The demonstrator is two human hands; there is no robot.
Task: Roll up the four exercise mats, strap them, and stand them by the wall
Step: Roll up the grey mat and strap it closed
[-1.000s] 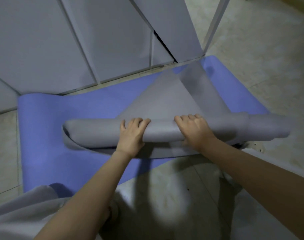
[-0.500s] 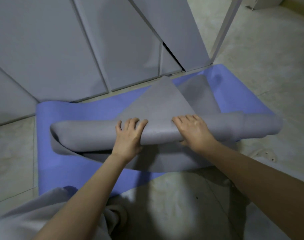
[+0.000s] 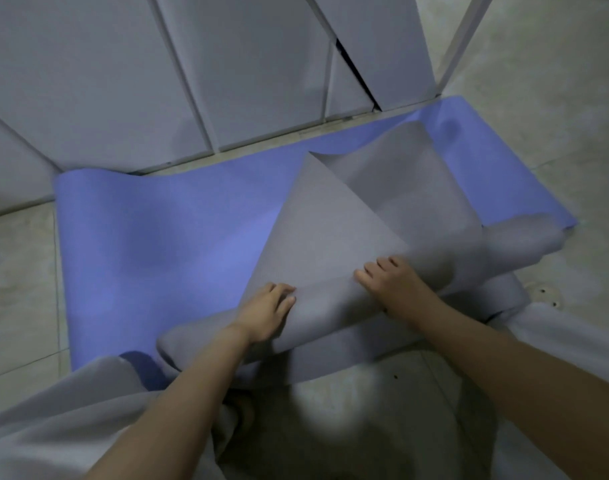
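Observation:
A grey exercise mat (image 3: 331, 237) lies partly rolled and skewed on top of a blue mat (image 3: 164, 244) spread flat on the floor. The grey roll runs from lower left to the right, and a loose triangular flap reaches toward the wall. My left hand (image 3: 265, 311) presses on the roll with fingers curled over its top. My right hand (image 3: 395, 285) rests on the roll a little to the right, fingers spread forward on the grey sheet. The roll's right end (image 3: 525, 247) looks looser and hangs past the blue mat's corner.
Grey panelled walls or doors (image 3: 227, 74) stand just behind the blue mat, with a dark gap (image 3: 356, 74) between two panels. Pale tiled floor (image 3: 538, 98) lies to the right and left. A round floor drain (image 3: 544, 294) sits right of the roll. My grey clothing fills the bottom.
The grey roll has come closer to me and turned, its left end now lower. Both hands stayed on it and moved back with it. The camera dipped toward the mats.

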